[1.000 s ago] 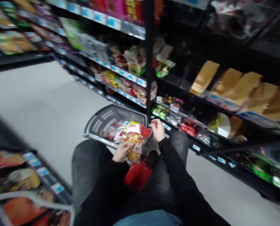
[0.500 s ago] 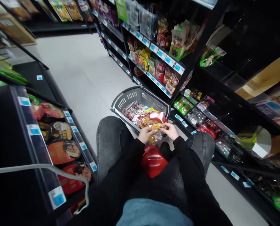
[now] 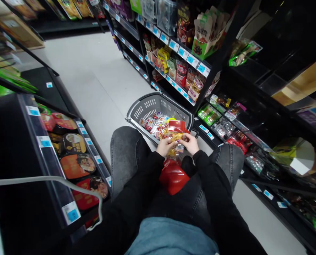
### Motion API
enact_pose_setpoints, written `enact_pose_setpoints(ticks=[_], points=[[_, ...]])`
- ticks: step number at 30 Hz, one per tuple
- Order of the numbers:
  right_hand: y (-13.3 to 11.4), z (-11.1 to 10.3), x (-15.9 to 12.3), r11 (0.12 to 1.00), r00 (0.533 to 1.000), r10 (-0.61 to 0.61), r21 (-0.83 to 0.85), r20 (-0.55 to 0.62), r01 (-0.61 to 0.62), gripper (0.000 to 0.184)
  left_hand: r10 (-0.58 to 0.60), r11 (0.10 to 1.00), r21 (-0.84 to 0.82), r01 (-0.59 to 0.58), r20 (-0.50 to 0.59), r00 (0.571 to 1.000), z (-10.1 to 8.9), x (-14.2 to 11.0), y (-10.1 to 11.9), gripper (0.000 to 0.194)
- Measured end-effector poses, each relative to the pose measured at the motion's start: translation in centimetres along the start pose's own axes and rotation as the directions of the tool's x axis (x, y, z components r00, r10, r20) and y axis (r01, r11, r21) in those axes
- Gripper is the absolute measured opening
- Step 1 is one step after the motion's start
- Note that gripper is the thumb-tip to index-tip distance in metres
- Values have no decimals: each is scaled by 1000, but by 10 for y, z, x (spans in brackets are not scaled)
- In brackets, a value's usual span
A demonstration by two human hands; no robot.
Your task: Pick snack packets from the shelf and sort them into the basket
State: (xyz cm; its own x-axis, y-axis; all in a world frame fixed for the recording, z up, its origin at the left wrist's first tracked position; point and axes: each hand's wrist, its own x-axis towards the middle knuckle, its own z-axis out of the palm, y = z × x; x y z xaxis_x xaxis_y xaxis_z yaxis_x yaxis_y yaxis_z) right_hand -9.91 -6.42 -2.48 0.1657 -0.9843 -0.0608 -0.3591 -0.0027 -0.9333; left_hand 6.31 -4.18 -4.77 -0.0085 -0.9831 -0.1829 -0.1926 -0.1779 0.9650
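Note:
Between my knees, my left hand (image 3: 165, 146) and my right hand (image 3: 189, 143) both grip a clear snack packet (image 3: 177, 136) with golden contents and a red top. The fingers of both hands are closed on its sides, close together. Just beyond them stands a grey shopping basket (image 3: 147, 102) holding several small white, red and yellow packets (image 3: 158, 122). Below my hands a shiny red bag (image 3: 174, 178) lies at my lap, with a clear section showing golden food near its upper end. Whether that bag joins the held packet I cannot tell.
On the left, a low black shelf holds boxed instant meals (image 3: 78, 164), and a grey cable (image 3: 54, 179) crosses in front of it. Shelves with bagged snacks (image 3: 181, 72) rise ahead. Wrapped packets (image 3: 239, 140) fill low racks on the right. Pale floor (image 3: 91, 74) runs ahead left.
My right hand has shifted slightly left, closer to my left hand, on the packet. The camera view has moved a little. Both hands keep hold of the packet.

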Motion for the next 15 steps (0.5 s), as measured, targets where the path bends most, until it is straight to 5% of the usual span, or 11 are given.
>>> enact_pose_setpoints(ticks=[7,10,12,15], points=[[6,-7,10,940,965,100,342,-243,-11,37,-8,995,-103,13,46,999,5,1,-4,37],[20,-19,19,893,895,230,449,-382,-38,38,-39,992,-123,14,-206,978,-9,8,-8,35],[31,-23,27,909,862,281,404,-421,-99,36,-44,992,-127,-15,-452,891,-23,13,-10,44],[44,-18,40,937,896,271,310,-352,-162,37,-64,982,-175,-65,-640,766,-40,20,-12,66]])
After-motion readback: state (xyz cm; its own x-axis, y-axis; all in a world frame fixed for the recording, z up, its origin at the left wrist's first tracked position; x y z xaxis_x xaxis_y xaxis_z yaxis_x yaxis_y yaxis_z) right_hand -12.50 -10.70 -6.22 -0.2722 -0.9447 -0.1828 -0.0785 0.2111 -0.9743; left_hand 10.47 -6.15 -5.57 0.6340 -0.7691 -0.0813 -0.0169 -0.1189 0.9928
